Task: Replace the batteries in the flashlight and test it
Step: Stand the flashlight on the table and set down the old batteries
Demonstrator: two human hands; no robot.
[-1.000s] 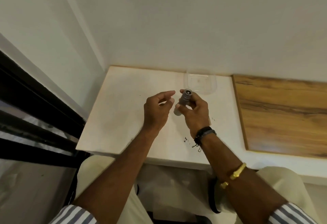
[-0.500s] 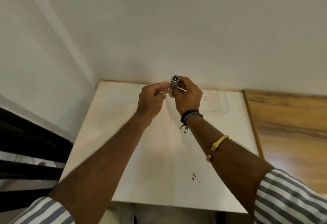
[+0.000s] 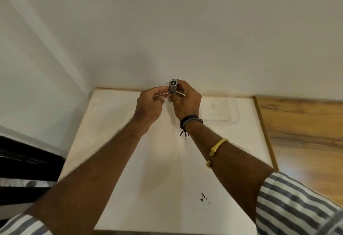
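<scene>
A small silver flashlight [image 3: 172,88] stands roughly upright in the air above the far edge of the white table [image 3: 148,160], its round end facing me. My right hand [image 3: 186,101] grips its body with curled fingers and thumb. My left hand [image 3: 149,105] is beside it on the left, fingertips curled and touching the flashlight's lower part. The flashlight's bottom end is hidden between the two hands. No loose batteries are visible.
A clear plastic tray [image 3: 220,110] lies on the table to the right of my hands. A wooden surface [image 3: 304,138] adjoins the table on the right. White walls close the far side and left. Small dark specks [image 3: 203,196] mark the near table.
Both hands have lifted and carried the flashlight away from me toward the wall. My left hand, apart from it a second ago, now touches it. The camera has tilted up.
</scene>
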